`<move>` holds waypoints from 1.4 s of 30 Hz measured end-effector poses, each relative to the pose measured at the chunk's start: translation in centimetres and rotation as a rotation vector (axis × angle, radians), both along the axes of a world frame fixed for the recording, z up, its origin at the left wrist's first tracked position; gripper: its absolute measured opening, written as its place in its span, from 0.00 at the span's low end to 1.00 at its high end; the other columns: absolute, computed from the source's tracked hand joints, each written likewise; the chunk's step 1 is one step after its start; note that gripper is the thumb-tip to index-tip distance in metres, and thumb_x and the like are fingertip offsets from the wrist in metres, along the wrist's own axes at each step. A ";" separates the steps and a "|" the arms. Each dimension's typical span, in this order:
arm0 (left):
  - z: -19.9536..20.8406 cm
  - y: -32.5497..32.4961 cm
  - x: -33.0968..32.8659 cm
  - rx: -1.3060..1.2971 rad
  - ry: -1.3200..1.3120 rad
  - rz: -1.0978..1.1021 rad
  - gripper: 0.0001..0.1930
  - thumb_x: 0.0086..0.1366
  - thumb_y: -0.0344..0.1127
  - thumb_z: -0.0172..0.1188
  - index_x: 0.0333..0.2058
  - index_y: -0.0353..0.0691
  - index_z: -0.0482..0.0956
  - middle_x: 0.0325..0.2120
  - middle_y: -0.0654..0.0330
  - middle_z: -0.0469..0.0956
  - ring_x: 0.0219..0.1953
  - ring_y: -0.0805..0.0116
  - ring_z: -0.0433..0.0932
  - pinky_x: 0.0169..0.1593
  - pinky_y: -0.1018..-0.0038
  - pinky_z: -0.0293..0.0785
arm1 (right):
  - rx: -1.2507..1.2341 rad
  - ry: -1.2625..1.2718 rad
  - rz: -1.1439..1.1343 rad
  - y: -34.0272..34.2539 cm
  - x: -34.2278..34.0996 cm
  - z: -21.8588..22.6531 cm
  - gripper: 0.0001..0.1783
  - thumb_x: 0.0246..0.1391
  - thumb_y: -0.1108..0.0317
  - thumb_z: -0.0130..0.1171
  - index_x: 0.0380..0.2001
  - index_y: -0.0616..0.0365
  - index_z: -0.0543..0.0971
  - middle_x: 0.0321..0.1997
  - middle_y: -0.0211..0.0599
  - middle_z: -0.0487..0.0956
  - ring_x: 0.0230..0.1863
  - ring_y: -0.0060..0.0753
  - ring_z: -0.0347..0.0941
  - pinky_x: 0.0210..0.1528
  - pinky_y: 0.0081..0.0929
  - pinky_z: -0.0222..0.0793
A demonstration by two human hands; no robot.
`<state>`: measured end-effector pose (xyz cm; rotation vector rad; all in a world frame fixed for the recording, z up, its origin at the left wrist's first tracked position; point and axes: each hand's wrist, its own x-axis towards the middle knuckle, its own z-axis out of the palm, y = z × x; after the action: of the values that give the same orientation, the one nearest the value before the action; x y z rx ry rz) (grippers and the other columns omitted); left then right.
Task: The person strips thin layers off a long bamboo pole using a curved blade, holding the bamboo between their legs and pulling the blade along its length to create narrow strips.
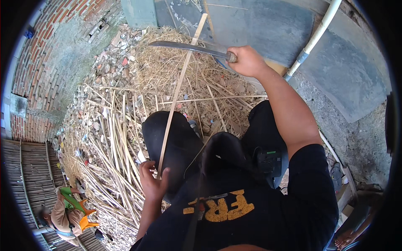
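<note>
My right hand [248, 62] grips the short wooden handle of a machete [180, 44] at the upper middle. Its long, dark, slightly curved blade points left and crosses a bamboo strip [178, 92] near the strip's far end; whether the two touch is hard to tell. That pale, flat strip slants from low left to the top, passing over my left thigh. At its near end my left hand [154, 184] holds it between thumb and fingers, beside my dark trousers.
Many split bamboo strips [119, 144] lie in a heap on the left, over rubble. Fine shavings [167, 62] cover the ground ahead. A white pipe [314, 39] leans against grey sheets at right. At lower left a person [63, 217] is near an orange chair [87, 219]; another person's hand [345, 239] shows lower right.
</note>
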<state>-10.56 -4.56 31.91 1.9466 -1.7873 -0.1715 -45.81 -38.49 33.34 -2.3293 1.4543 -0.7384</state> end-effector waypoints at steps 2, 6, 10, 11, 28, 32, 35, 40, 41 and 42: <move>0.6 -1.4 -1.2 -0.173 -0.037 -0.022 0.26 0.52 0.33 0.74 0.45 0.34 0.71 0.38 0.50 0.73 0.37 0.55 0.74 0.41 0.65 0.73 | 0.017 -0.013 0.015 0.2 0.2 0.2 0.17 0.49 0.60 0.65 0.41 0.56 0.82 0.26 0.49 0.80 0.31 0.53 0.79 0.36 0.41 0.73; 1.4 -4.9 -2.2 -0.122 -0.097 -0.038 0.21 0.54 0.34 0.73 0.43 0.36 0.74 0.39 0.51 0.75 0.39 0.56 0.77 0.41 0.64 0.74 | -0.035 -0.069 -0.017 0.3 -0.1 0.3 0.17 0.50 0.59 0.66 0.40 0.56 0.82 0.24 0.50 0.80 0.30 0.52 0.78 0.35 0.41 0.73; 1.6 -5.7 -2.2 -0.043 0.034 0.043 0.12 0.61 0.32 0.67 0.39 0.35 0.76 0.30 0.55 0.77 0.27 0.61 0.78 0.33 0.68 0.75 | -0.090 -0.094 -0.004 0.3 -0.6 0.3 0.16 0.51 0.59 0.66 0.41 0.56 0.82 0.22 0.49 0.78 0.28 0.52 0.78 0.34 0.41 0.72; 1.6 -5.7 -2.1 -0.041 0.028 0.040 0.12 0.61 0.32 0.67 0.39 0.35 0.76 0.30 0.55 0.77 0.27 0.61 0.78 0.33 0.68 0.75 | -0.088 -0.099 -0.008 0.2 -0.8 0.3 0.16 0.51 0.59 0.66 0.41 0.56 0.82 0.22 0.49 0.78 0.28 0.52 0.78 0.34 0.41 0.72; 2.5 -3.3 0.0 0.225 0.348 0.060 0.21 0.77 0.44 0.42 0.30 0.35 0.74 0.16 0.58 0.69 0.19 0.66 0.69 0.26 0.68 0.63 | -0.116 -0.026 0.172 2.1 1.2 1.3 0.16 0.44 0.68 0.67 0.40 0.54 0.80 0.25 0.48 0.79 0.29 0.51 0.77 0.33 0.43 0.71; 2.2 -3.3 -0.6 0.195 0.222 0.071 0.22 0.76 0.44 0.45 0.28 0.33 0.75 0.14 0.54 0.69 0.18 0.63 0.70 0.26 0.64 0.65 | -0.011 0.005 0.210 2.2 1.5 1.7 0.16 0.44 0.67 0.66 0.40 0.53 0.81 0.26 0.48 0.79 0.31 0.52 0.78 0.34 0.45 0.71; 2.7 -2.9 -0.8 0.268 0.270 0.157 0.21 0.75 0.45 0.49 0.27 0.33 0.74 0.14 0.52 0.71 0.18 0.60 0.71 0.26 0.63 0.65 | 0.087 0.158 0.195 2.3 1.9 1.6 0.17 0.44 0.65 0.65 0.41 0.51 0.81 0.26 0.48 0.80 0.33 0.53 0.78 0.36 0.47 0.72; 2.5 -2.3 -0.9 0.281 0.117 0.230 0.22 0.74 0.46 0.52 0.24 0.34 0.70 0.14 0.52 0.69 0.17 0.60 0.70 0.25 0.64 0.64 | 0.106 0.265 0.248 2.6 2.9 0.4 0.14 0.44 0.63 0.63 0.38 0.53 0.80 0.27 0.49 0.80 0.36 0.55 0.79 0.39 0.49 0.74; 2.3 -2.1 -0.9 0.285 0.098 0.229 0.23 0.74 0.46 0.52 0.24 0.34 0.70 0.14 0.52 0.69 0.17 0.61 0.70 0.25 0.64 0.64 | 0.108 0.266 0.249 2.7 3.3 0.4 0.14 0.44 0.63 0.63 0.38 0.53 0.80 0.27 0.49 0.80 0.36 0.55 0.79 0.39 0.49 0.74; 2.1 -1.9 -0.9 0.287 0.080 0.228 0.23 0.74 0.46 0.52 0.24 0.34 0.71 0.14 0.53 0.69 0.18 0.63 0.70 0.25 0.64 0.64 | 0.103 0.287 0.232 2.8 3.6 0.4 0.13 0.45 0.63 0.63 0.35 0.52 0.81 0.29 0.48 0.81 0.37 0.55 0.79 0.40 0.50 0.74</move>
<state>-11.43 -6.47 34.01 2.2901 -1.5434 -0.4419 -42.24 -35.72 33.76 -2.5433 1.2610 -0.2703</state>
